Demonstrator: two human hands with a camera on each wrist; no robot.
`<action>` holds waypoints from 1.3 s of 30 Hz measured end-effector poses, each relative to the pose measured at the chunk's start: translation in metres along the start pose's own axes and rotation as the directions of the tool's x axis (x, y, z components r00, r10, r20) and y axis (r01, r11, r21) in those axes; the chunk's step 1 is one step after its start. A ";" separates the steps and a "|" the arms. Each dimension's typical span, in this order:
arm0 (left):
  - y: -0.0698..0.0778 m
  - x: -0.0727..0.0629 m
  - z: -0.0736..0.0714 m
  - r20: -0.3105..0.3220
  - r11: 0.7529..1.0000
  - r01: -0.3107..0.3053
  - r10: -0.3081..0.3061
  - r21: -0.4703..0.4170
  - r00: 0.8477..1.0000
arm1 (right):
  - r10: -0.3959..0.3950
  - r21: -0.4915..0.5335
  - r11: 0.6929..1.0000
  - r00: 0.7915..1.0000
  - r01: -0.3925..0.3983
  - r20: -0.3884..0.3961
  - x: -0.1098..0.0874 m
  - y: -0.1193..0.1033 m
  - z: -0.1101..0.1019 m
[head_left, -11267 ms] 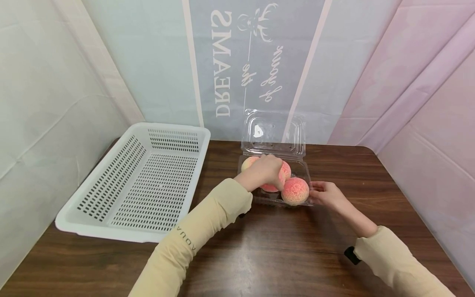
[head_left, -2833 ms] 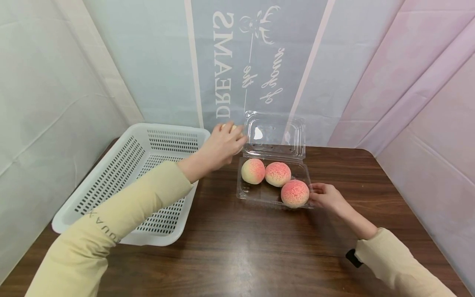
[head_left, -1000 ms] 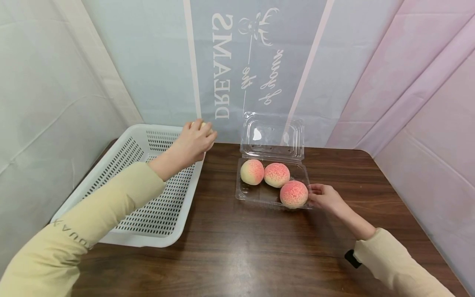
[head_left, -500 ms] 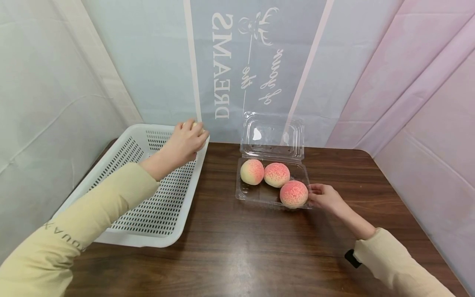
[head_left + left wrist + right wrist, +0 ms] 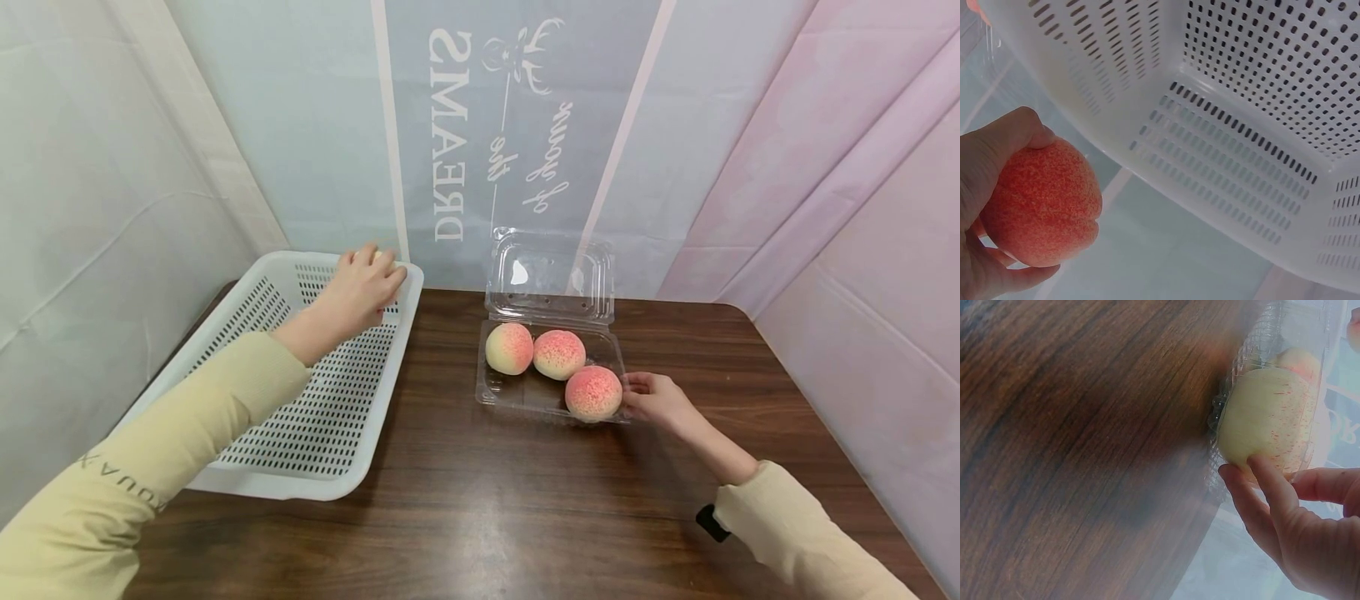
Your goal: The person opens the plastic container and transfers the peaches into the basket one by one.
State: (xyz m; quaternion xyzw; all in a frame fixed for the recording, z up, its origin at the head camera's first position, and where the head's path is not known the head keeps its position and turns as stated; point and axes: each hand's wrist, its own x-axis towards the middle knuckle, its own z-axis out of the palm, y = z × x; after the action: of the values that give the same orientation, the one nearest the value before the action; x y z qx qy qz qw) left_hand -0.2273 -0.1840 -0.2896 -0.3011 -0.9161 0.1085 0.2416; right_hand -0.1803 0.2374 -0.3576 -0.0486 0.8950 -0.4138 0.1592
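Note:
My left hand (image 5: pixel 347 293) grips a peach (image 5: pixel 1044 203) over the far right corner of the white basket (image 5: pixel 393 367). In the left wrist view, thumb and fingers curl round the red side of the fruit, beside the basket's rim. My right hand (image 5: pixel 663 402) pinches the right edge of a clear plastic clamshell box (image 5: pixel 525 392), its fingertips close to a peach in the right wrist view. Inside the box sit a left peach (image 5: pixel 509 348), a middle peach (image 5: pixel 559 354) and a front right peach (image 5: pixel 593 393). The box's lid (image 5: pixel 551 279) stands raised at the back.
A dark wooden table (image 5: pixel 480 508) carries the basket at left and the box right of centre. Behind the table hangs a printed cloth (image 5: pixel 510 125), with pale cloth walls on both sides. The basket has slotted sides and a perforated floor.
My left hand has lifted a peach out of the box and carried it left to the basket's far right corner. The right hand stays at the box's edge.

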 end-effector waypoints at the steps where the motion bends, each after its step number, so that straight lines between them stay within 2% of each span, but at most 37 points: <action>1: -0.001 -0.001 0.001 0.007 1.000 0.007 -0.007 -0.011 1.000 | -0.001 -0.002 1.000 1.000 0.001 -0.001 0.000 0.000 0.000; 7: -0.008 -0.005 0.003 0.072 0.998 0.050 -0.046 -0.049 0.996 | -0.002 -0.007 1.000 1.000 0.001 -0.007 0.001 0.002 0.001; 14: -0.015 -0.008 0.005 0.141 0.994 0.091 -0.083 -0.052 0.987 | 0.007 -0.009 1.000 1.000 -0.007 -0.007 0.000 0.002 0.001; 33: -0.027 -0.017 0.011 0.171 0.983 0.161 -0.146 -0.082 0.974 | 0.002 -0.014 1.000 1.000 -0.002 -0.007 0.002 0.002 0.001; 39: -0.033 -0.019 0.014 0.205 0.977 0.197 -0.176 -0.082 0.963 | 0.000 -0.020 1.000 1.000 0.000 -0.010 0.001 0.000 0.000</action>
State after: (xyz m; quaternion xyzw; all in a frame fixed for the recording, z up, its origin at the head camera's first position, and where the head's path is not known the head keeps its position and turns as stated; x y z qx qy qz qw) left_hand -0.2371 -0.2222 -0.2975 -0.2132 -0.9641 0.0675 0.1433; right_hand -0.1812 0.2374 -0.3583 -0.0481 0.8998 -0.4052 0.1545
